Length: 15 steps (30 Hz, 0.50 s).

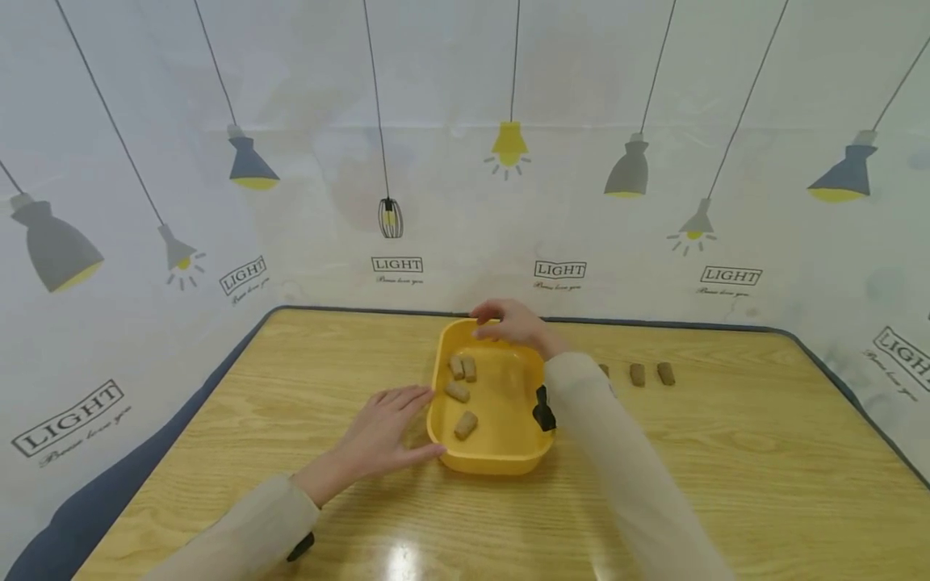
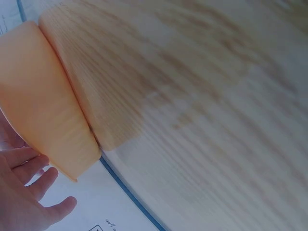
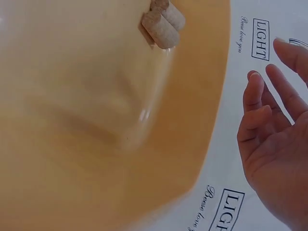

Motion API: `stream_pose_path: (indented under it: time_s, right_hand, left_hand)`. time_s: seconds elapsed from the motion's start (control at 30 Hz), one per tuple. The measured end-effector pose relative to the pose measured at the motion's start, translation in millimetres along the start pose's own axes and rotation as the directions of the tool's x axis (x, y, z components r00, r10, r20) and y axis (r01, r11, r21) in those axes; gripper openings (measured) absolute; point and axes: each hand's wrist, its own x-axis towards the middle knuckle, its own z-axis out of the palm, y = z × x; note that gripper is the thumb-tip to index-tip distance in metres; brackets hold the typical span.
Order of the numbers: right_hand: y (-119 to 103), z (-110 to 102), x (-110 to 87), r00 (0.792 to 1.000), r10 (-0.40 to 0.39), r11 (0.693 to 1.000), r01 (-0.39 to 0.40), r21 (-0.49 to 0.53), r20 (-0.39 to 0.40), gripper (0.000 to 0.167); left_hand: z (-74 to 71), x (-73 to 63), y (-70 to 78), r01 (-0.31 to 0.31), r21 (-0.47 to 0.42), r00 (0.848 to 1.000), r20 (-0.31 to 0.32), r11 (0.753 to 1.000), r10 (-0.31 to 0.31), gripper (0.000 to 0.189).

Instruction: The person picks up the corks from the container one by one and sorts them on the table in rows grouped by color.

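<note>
A yellow plastic tub (image 1: 497, 464) stands on the table, with several short, brown, cork-like cylinders (image 1: 466, 425) lying in its left half. Two of these cylinders (image 3: 161, 29) lie side by side in the right wrist view. Along the tub's left wall my left hand (image 1: 385, 432) spreads its fingers, the tips at the rim; the left wrist view shows these fingers (image 2: 41, 183) beside the wall. My right hand (image 1: 512, 323) hovers over the far rim, fingers loosely bent. Nothing is between its fingers in the right wrist view. The right forearm hides part of the tub's right side.
Right of the tub, more brown cylinders (image 1: 637, 374) stand in a row, one partly behind the right sleeve (image 1: 610, 436). The wooden table (image 1: 726, 468) ends at a dark edge, against a white backdrop (image 1: 450, 145) printed with lamps.
</note>
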Motion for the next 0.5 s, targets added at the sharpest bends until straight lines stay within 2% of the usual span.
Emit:
stream_pose_path:
  time_s: [0.2,0.5]
  right_hand:
    - [2,14,0.7,0.997,0.064,0.998,-0.064,0.02,0.042,0.045]
    - [11,31,1.1,0.98,0.132,0.99,-0.123,-0.067,0.146,0.048]
  left_hand:
    - [-0.1,0.3,0.7,-0.007,-0.006,1.0,0.008,1.0,0.007,0.083]
    - [-0.8,-0.2,0.3,-0.015,-0.001,1.0,-0.006,1.0,0.015,0.082]
